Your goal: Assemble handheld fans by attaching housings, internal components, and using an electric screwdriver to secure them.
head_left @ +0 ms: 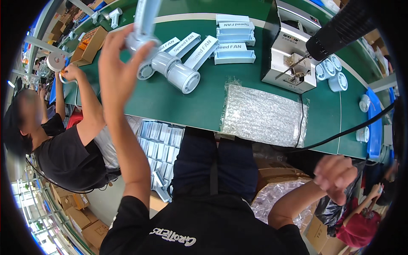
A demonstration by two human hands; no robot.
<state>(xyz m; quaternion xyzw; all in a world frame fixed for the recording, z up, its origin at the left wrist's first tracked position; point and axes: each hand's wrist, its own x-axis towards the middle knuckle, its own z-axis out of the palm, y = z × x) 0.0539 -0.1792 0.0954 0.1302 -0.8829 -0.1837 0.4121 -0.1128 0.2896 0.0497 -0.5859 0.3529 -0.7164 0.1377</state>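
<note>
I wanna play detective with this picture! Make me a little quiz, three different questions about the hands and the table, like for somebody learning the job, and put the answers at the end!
1. Pick one. What is the left hand holding?
A) a cardboard box
B) a light-blue plastic part
C) a black tool

2. True or false? The right hand is resting on the bubble-wrap sheet.

3. Fill in the colour: the bubble-wrap sheet lies on a ____ tabletop.

Key:
1. B
2. False; that hand is apart from the sheet, off to its right.
3. green
</note>
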